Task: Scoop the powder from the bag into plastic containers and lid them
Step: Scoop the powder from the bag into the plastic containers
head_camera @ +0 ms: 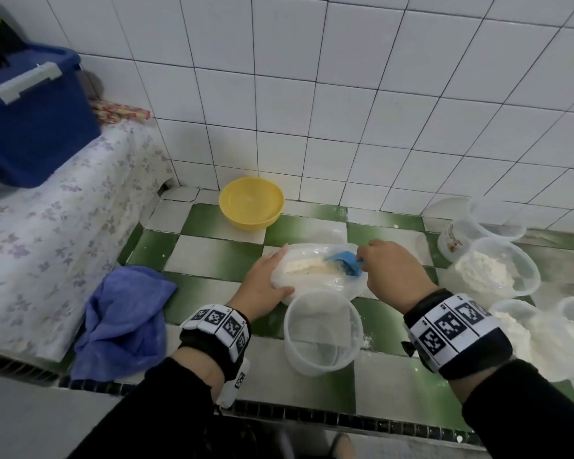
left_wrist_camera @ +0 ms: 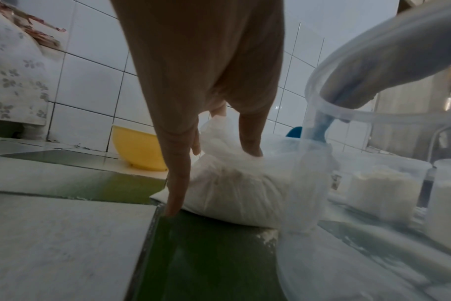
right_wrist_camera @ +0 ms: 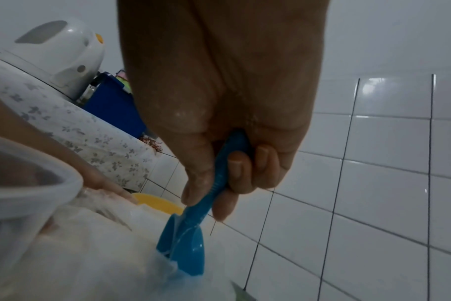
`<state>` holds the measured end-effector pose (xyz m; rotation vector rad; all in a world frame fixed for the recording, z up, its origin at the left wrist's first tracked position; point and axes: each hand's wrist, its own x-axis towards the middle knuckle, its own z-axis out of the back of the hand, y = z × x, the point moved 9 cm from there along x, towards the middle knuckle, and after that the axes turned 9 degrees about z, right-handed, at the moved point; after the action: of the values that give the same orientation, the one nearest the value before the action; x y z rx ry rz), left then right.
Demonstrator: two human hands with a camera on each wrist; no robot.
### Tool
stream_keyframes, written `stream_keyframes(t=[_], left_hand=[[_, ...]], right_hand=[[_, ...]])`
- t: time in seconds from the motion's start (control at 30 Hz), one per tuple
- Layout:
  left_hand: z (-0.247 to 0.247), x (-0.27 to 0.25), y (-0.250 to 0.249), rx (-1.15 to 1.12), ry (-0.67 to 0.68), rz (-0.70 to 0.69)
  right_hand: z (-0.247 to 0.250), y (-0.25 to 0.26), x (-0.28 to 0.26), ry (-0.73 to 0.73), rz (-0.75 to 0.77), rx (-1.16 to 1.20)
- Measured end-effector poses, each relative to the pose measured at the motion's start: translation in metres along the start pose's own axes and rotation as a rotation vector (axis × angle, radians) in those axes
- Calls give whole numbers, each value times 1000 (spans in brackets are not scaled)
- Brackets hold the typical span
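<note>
A clear plastic bag (head_camera: pixel 315 283) of white powder lies open on the green-and-white tiled counter. My left hand (head_camera: pixel 280 271) holds the bag's left end between thumb and fingers; the left wrist view has the thumb (left_wrist_camera: pixel 250 142) pressing into the bag (left_wrist_camera: pixel 234 189) and a finger (left_wrist_camera: pixel 175 183) reaching down to the counter. My right hand (head_camera: pixel 367 260) grips the handle of a blue scoop (head_camera: pixel 343 261), its head pushed into the powder. In the right wrist view the fingers (right_wrist_camera: pixel 234 169) curl round the scoop (right_wrist_camera: pixel 185 248). An empty clear container (head_camera: pixel 318 294) stands just in front of the bag.
Containers filled with powder (head_camera: pixel 497 270) and spilled powder (head_camera: pixel 544 342) crowd the right side. A yellow bowl (head_camera: pixel 251 203) sits by the tiled wall. A blue cloth (head_camera: pixel 120 313) lies left, beside a floral-covered surface (head_camera: pixel 47 226) bearing a blue box (head_camera: pixel 30 117). The counter edge (head_camera: pixel 312 415) runs near me.
</note>
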<state>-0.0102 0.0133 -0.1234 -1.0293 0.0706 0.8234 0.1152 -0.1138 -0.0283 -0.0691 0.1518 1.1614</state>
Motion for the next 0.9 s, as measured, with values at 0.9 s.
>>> stream_keyframes(t=[0.9], left_hand=[[-18, -9, -1, -212, 61, 127]], right_hand=[[-80, -35, 16, 61, -317, 1033]])
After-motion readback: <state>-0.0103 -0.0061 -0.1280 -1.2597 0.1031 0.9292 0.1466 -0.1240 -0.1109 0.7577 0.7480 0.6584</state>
